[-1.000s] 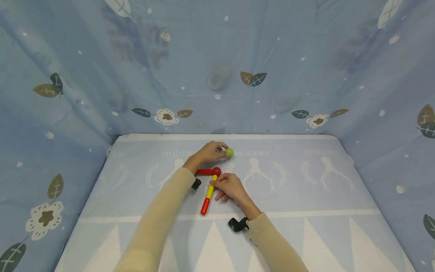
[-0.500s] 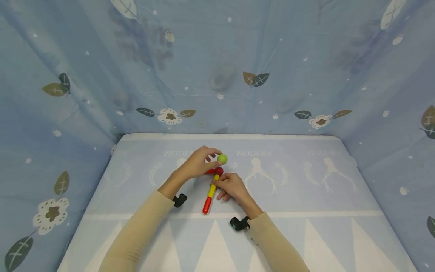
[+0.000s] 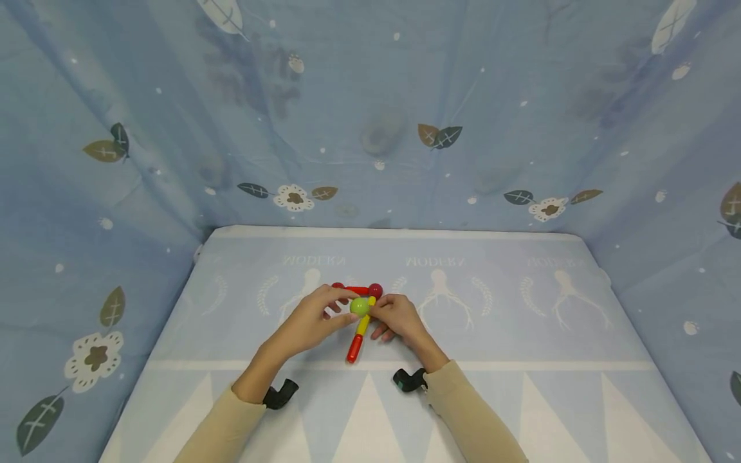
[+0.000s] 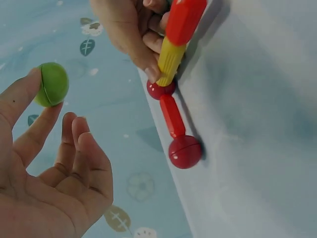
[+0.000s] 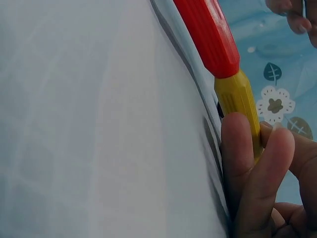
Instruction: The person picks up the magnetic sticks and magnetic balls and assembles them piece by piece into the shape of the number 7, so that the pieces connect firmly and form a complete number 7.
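My left hand (image 3: pixel 312 318) pinches a green ball (image 3: pixel 359 307) with a seam between thumb and forefinger, the other fingers spread loosely in the left wrist view. Thumb and fingertips of my right hand (image 3: pixel 401 316) grip a yellow ribbed rod (image 5: pixel 240 96). A red ribbed rod (image 5: pixel 213 39) continues from its near end. At the yellow rod's far end is a red ball (image 4: pixel 159 90); whether they are joined cannot be told. From that ball a second red rod (image 4: pixel 173 115) runs to another red ball (image 4: pixel 185 151). In the head view the green ball partly covers the yellow rod.
The pieces lie on a table with a pale blue and white patterned cloth (image 3: pixel 498 341). Behind it hangs a blue leaf-and-flower curtain (image 3: pixel 359 96). A black wrist camera (image 3: pixel 280 393) is worn on the left wrist, another black camera (image 3: pixel 408 380) on the right.
My left hand has brought the green ball from the back of the table toward me and left, beside the yellow rod. My right hand has kept its grip and place.
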A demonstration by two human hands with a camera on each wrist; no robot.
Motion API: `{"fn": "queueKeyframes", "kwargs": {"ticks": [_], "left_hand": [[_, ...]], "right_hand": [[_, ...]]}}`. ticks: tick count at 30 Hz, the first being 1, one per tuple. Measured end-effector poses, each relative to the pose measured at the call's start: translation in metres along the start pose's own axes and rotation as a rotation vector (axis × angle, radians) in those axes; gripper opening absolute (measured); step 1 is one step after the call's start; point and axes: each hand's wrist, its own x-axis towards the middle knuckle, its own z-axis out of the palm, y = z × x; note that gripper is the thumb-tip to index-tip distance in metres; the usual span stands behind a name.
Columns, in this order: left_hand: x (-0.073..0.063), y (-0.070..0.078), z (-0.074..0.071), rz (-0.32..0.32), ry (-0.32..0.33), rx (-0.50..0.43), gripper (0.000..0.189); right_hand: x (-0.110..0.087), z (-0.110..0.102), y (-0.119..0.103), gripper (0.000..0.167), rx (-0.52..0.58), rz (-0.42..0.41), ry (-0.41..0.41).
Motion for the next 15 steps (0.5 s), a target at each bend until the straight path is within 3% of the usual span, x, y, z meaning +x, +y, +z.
{"fn": "queueKeyframes", "kwargs": {"ticks": [6,15], "left_hand": [[-0.028,-0.008,0.006,-0.053,0.005,-0.031,0.040],[-0.056,-0.024,0.020,-0.158,0.012,-0.092,0.034]], "right_hand": [[-0.002,0.001,-0.002,0.040,0.002,0.007,0.008],[-0.002,0.001,-0.001,0.040,-0.003,0.011,0.012]]}}
